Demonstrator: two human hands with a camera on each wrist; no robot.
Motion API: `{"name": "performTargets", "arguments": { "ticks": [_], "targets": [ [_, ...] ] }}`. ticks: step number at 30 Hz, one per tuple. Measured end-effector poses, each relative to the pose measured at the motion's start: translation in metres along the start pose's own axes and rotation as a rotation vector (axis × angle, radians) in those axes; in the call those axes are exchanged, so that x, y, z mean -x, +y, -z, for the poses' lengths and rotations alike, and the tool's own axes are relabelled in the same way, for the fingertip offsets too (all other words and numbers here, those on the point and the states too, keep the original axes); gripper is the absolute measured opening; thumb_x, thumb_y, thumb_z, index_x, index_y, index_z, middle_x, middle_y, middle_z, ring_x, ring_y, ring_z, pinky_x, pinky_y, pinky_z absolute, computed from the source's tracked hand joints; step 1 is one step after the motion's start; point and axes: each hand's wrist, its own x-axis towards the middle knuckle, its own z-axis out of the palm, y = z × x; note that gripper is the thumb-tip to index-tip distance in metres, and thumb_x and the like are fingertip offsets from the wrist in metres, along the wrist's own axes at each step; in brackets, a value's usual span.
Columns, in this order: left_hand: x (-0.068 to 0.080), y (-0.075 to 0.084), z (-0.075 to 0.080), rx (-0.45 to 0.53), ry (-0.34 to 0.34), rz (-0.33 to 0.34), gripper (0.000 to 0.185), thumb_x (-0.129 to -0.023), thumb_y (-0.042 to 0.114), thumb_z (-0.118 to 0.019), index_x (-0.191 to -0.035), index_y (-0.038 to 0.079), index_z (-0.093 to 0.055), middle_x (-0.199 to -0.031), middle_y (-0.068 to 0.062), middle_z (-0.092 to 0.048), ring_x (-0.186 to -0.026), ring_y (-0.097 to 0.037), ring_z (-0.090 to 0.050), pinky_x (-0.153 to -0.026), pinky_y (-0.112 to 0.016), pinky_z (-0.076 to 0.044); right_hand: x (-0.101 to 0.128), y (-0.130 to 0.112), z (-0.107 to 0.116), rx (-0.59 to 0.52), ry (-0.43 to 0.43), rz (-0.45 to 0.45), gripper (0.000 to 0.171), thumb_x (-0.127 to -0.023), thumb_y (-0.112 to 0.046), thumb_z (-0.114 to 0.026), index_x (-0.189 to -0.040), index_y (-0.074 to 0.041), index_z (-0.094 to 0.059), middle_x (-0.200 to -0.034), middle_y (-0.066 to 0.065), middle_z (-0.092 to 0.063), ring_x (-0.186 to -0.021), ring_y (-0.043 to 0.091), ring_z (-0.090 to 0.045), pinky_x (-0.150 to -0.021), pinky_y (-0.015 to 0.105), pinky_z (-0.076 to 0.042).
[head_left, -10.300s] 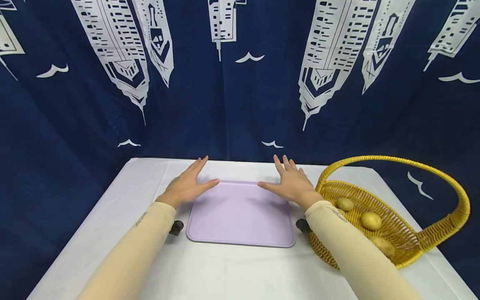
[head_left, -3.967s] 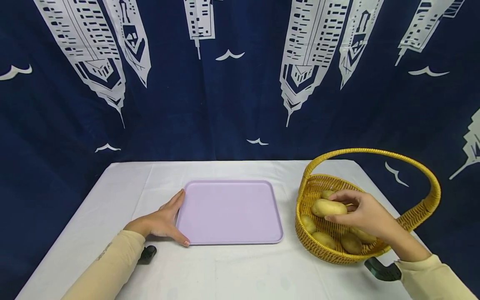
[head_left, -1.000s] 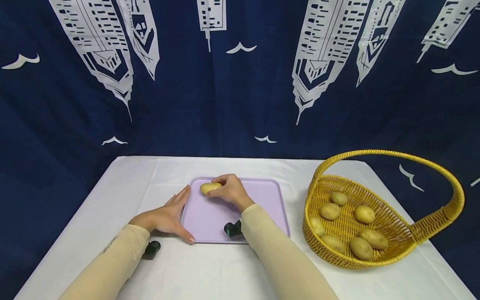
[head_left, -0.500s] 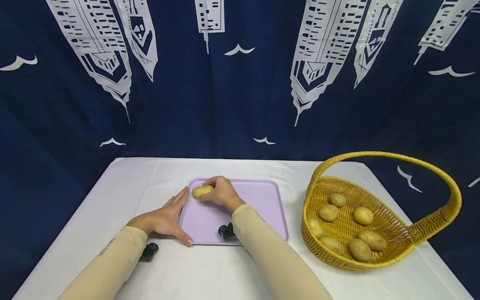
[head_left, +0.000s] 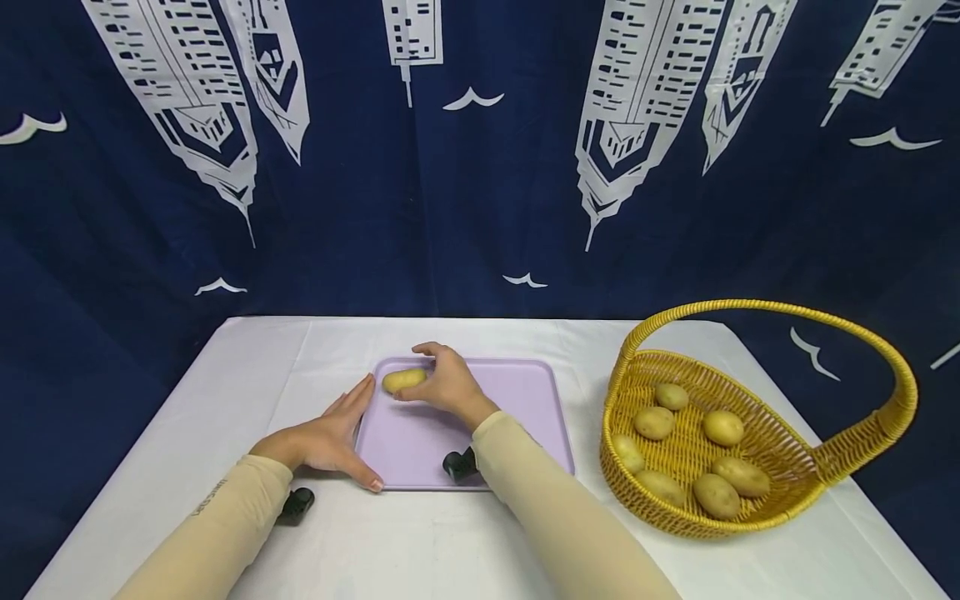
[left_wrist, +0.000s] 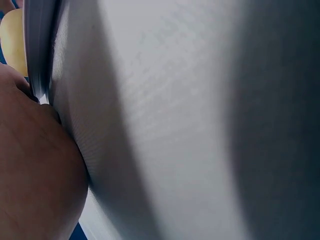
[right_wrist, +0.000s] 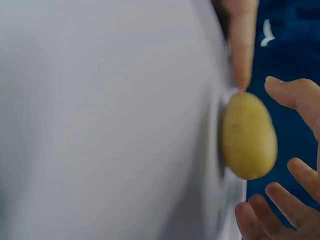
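Here the potato (head_left: 403, 380) lies on the lilac tray (head_left: 517, 417), in its far left corner, close against the raised rim. In the right wrist view the potato (right_wrist: 248, 135) sits apart from the fingers (right_wrist: 295, 97), which are spread loosely around it with a gap on each side, so the right hand (head_left: 444, 384) appears to have let go and hovers just beside it, grasping nothing. The left hand (head_left: 330, 435) lies flat with straight fingers along the tray's left edge, thumb at the near corner, pressing rather than gripping; the left wrist view shows the palm (left_wrist: 35, 175) against the rim (left_wrist: 39, 50).

The rounded potato could roll across the smooth tray if a withdrawing finger brushes it, or if the left hand nudges or tips the tray.

To the right, well apart from the tray, a yellow wicker basket (head_left: 840, 467) with a tall hoop handle holds more potatoes (head_left: 693, 454). Everything stands on a table (head_left: 420, 542) under a white cloth, before a navy curtain (head_left: 480, 208) printed with white towers.
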Motion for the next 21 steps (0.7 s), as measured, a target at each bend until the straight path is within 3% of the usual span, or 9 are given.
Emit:
{"name": "performTargets", "arguments": {
  "ticks": [6,11,21],
  "targets": [
    [-0.002,0.0,0.0,-0.014,0.011,0.013,0.156,-0.04,0.068,-0.083,-0.152,0.01,0.008,-0.161,-0.007,0.012,-0.146,-0.041,0.003,-0.116,-0.063,-0.009,0.017,-0.009,0.022,-0.085,0.082,0.043,0.085,-0.061,-0.033,-0.088,-0.135,-0.018,-0.05,-0.14,0.005,-0.049,-0.127,0.031,-0.049,-0.1,0.042,-0.047],
    [-0.002,0.002,-0.001,-0.004,0.009,0.018,0.156,-0.041,0.066,-0.084,-0.152,0.009,0.008,-0.161,-0.007,0.013,-0.146,-0.042,0.004,-0.115,-0.064,-0.008,0.043,-0.018,0.04,-0.114,0.08,0.093,0.086,-0.06,-0.033,-0.088,-0.136,-0.022,-0.048,-0.142,-0.001,-0.047,-0.127,0.029,-0.049,-0.1,0.046,-0.047],
    [-0.001,0.002,-0.002,0.005,0.017,0.002,0.156,-0.041,0.065,-0.085,-0.152,0.008,0.008,-0.161,-0.008,0.012,-0.144,-0.045,0.005,-0.113,-0.067,-0.007,0.097,-0.029,0.067,-0.172,0.064,0.145,0.082,-0.059,-0.032,-0.09,-0.13,-0.034,-0.049,-0.137,-0.013,-0.05,-0.123,0.011,-0.05,-0.1,0.033,-0.049]
  ]
}}
